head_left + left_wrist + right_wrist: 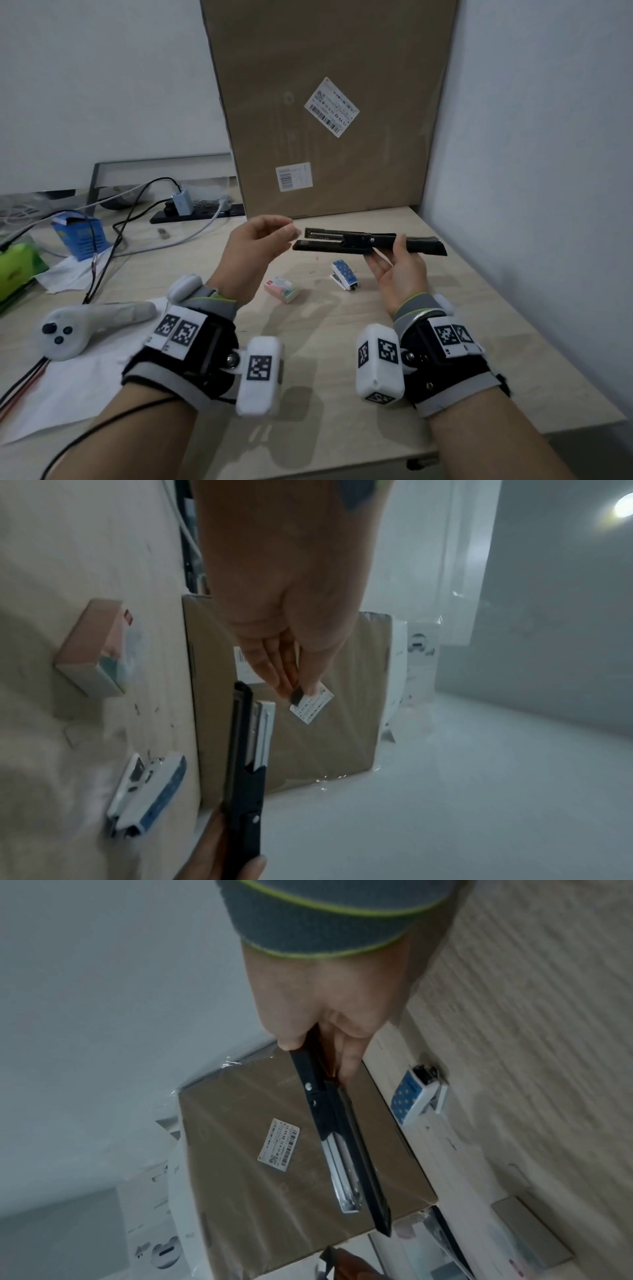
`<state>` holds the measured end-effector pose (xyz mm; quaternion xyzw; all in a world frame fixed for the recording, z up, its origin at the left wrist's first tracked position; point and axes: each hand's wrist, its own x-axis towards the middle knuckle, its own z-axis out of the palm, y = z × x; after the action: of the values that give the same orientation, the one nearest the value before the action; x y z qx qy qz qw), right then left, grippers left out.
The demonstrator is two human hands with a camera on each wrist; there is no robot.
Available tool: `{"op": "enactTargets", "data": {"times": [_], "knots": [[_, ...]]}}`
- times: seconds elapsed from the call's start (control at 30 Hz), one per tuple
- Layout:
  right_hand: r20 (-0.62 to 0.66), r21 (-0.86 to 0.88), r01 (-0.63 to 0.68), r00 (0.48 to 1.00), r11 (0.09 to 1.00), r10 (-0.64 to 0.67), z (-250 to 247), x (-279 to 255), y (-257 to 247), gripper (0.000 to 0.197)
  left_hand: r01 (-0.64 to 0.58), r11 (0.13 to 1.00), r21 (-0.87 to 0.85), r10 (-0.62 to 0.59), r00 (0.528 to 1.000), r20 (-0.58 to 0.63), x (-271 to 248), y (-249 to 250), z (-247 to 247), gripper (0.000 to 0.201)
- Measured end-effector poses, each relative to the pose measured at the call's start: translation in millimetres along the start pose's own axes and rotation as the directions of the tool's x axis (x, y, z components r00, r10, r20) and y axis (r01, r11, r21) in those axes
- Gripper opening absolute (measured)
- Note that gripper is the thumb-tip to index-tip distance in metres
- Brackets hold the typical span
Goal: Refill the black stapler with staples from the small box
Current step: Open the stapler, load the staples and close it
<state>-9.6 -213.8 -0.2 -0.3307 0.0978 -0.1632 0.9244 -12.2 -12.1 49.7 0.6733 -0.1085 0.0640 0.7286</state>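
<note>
The black stapler (pixel 359 241) is swung open flat and held level above the table, its metal staple channel (pixel 342 1172) exposed. My right hand (pixel 397 263) grips it at the hinge from below, thumb on one side (pixel 318 1058). My left hand (pixel 291 231) hovers just off the stapler's left end and pinches a short dark strip of staples (pixel 297 695) between thumb and fingertips. The small pink staple box (pixel 282 289) lies open on the table below and between my hands, also seen in the left wrist view (pixel 92 647).
A small blue dotted stapler (pixel 345 278) lies beside the box. A large cardboard carton (pixel 325 102) leans on the wall behind. At left are a power strip (pixel 198 212), cables, a blue carton (pixel 80 236), a white controller (pixel 78 325) and paper sheets. A wall bounds the right.
</note>
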Motion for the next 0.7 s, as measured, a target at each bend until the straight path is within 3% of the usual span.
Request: {"op": "enactTargets", "data": {"times": [0.13, 0.27, 0.4, 0.7], "knots": [[0.08, -0.06, -0.033, 0.996, 0.998, 0.038, 1, -1, 3, 0.032, -0.046, 0.997, -0.061, 0.039, 0.993, -0.114, 0, -9, 1, 0.018], [0.119, -0.117, -0.042, 0.991, 0.992, 0.056, 4, -4, 6, 0.036, -0.086, 0.996, 0.029, 0.089, 0.99, -0.108, 0, -20, 3, 0.027], [0.15, -0.154, -0.044, 0.986, 0.987, 0.067, 6, -6, 7, 0.029, -0.095, 0.988, 0.123, 0.109, 0.987, -0.114, 1, -27, -1, 0.016], [0.171, -0.161, -0.024, 0.984, 0.987, 0.052, 7, -9, 7, 0.032, -0.041, 0.989, 0.146, 0.053, 0.995, -0.083, -3, -24, -6, 0.011]]}}
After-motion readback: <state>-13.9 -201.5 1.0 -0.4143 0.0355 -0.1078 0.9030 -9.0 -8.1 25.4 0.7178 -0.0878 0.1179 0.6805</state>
